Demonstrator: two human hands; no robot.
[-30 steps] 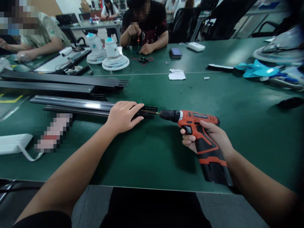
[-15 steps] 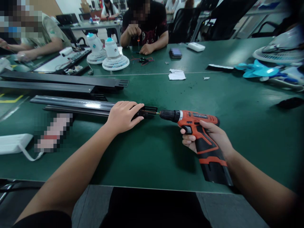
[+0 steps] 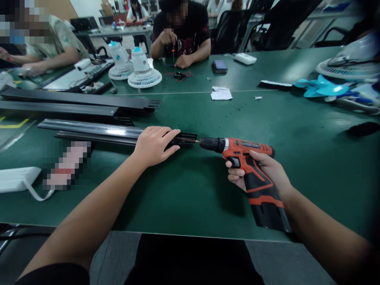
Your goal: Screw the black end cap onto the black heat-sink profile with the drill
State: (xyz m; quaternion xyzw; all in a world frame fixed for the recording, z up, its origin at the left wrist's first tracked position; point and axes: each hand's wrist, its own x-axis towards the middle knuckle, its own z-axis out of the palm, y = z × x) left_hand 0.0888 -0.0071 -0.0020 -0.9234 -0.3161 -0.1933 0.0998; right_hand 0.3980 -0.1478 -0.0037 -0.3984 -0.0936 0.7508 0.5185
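A long black metal rail (image 3: 97, 132) lies across the green table (image 3: 190, 190), its right end near the middle. My left hand (image 3: 154, 145) is closed over that end, fingers wrapped round it, pressing it down. My right hand (image 3: 267, 170) grips the handle of an orange and black cordless drill (image 3: 246, 166), a finger by the trigger. The drill points left, its bit touching the rail's end cap (image 3: 187, 138).
More black rails (image 3: 74, 102) lie behind on the left. Two small white fans (image 3: 133, 67) stand at the back, where two other people sit working. Paper scraps (image 3: 221, 94) lie mid-table, blue fan blades (image 3: 323, 89) at right, a white power strip (image 3: 18, 179) at left.
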